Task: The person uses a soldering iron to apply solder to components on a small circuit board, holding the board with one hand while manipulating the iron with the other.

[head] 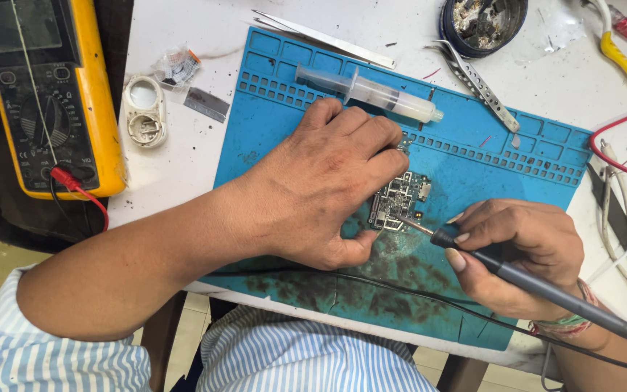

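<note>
A small green circuit board (pixel 398 199) lies on a blue work mat (pixel 473 167). My left hand (pixel 321 185) rests over the board's left side, fingers and thumb pinching it down on the mat. My right hand (pixel 520 250) grips a dark grey soldering iron (pixel 546 290) like a pen. Its metal tip touches the board's lower right edge. The iron's black cable runs along the mat's near edge.
A clear syringe (pixel 368 91) lies at the mat's top. Metal tweezers (pixel 477 80), a second pair (pixel 321 36), a round tin of scraps (pixel 484 22), a yellow multimeter (pixel 48 94) at left, a white round reel (pixel 144 112), and red and white wires (pixel 622 167) at right.
</note>
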